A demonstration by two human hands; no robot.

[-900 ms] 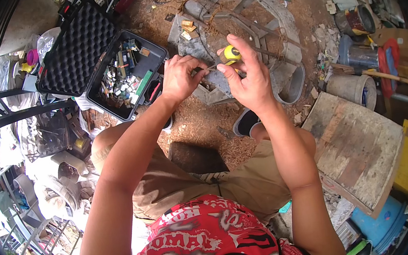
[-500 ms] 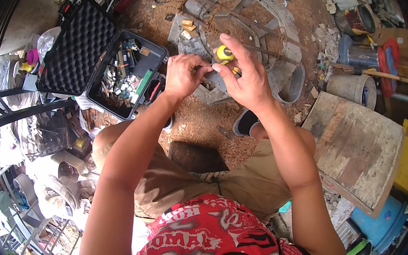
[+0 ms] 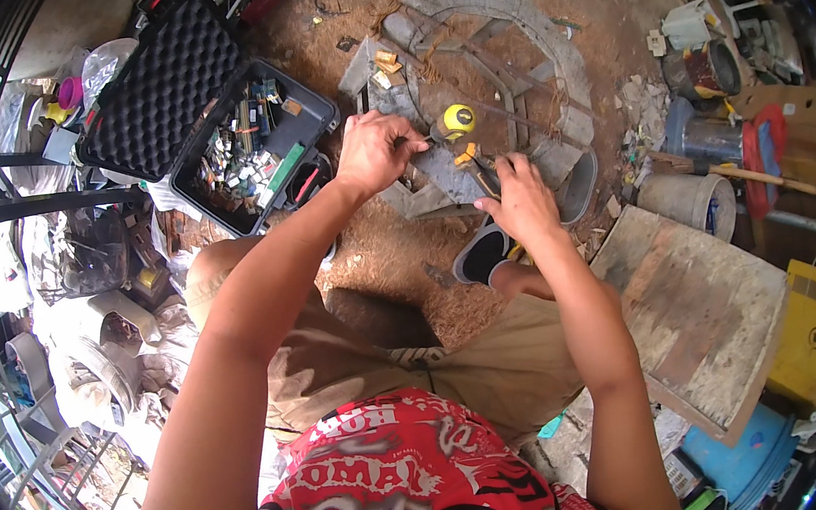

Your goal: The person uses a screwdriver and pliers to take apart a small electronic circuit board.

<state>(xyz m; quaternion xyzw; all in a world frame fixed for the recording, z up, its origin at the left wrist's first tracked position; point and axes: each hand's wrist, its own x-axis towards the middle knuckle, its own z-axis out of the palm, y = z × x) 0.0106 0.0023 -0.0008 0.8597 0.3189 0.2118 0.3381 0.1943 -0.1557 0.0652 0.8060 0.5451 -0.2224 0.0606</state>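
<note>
My left hand is closed in a pinch above a grey slab. What sits between its thumb and fingertips is too small to make out. Just right of those fingertips stands a round yellow-and-black object. My right hand lies lower and to the right, its thumb and fingers closed about a slim dark-handled tool. Part of that tool is hidden by the hand, so its kind is unclear. A small orange piece rests near the tool's far end.
An open black case with foam in its lid holds many small parts at the left. A round concrete frame with rusty bars lies ahead. At the right are a worn wooden board, a bucket and a yellow panel.
My right hand has come away from my left, moving down and right to the dark-handled tool. The left hand has shifted slightly right and down, still pinched.
</note>
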